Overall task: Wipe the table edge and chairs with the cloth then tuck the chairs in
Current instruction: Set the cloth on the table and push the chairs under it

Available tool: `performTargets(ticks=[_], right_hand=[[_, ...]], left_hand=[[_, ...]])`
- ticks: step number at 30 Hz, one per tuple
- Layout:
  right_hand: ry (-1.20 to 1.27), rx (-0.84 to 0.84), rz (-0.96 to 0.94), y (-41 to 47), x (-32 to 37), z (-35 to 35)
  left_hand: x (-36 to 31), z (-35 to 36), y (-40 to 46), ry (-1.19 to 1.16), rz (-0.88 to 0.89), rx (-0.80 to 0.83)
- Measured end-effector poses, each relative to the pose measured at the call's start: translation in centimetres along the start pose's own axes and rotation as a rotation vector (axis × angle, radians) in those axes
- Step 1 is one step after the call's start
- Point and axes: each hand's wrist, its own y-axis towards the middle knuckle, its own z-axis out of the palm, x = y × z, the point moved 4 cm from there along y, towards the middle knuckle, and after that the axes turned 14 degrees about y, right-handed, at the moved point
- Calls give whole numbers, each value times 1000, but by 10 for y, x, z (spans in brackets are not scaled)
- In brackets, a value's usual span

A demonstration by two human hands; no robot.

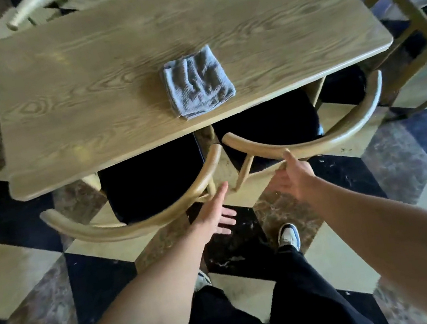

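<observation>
Cloth [198, 83] parked on the worktop [81, 99] frees both open hands, left [213, 213] and right [293, 176], to push the chairs [314, 141] in

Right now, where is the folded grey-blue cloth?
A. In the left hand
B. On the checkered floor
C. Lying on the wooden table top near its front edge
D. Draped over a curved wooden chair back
C: the folded grey-blue cloth lies flat on the wooden table top near its front edge, with neither hand touching it.
</observation>
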Motion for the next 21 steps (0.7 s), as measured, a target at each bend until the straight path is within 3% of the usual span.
performTargets(ticks=[4,13,21], right_hand=[[208,13,69,20,49,-44],[247,54,186,58,98,-76],[215,8,193,66,100,-74]], left_hand=[[-64,44,36,-211,23,-133],[-128,101,81,-735,-57,-215],[-135,105,96,-784,-70,-277]])
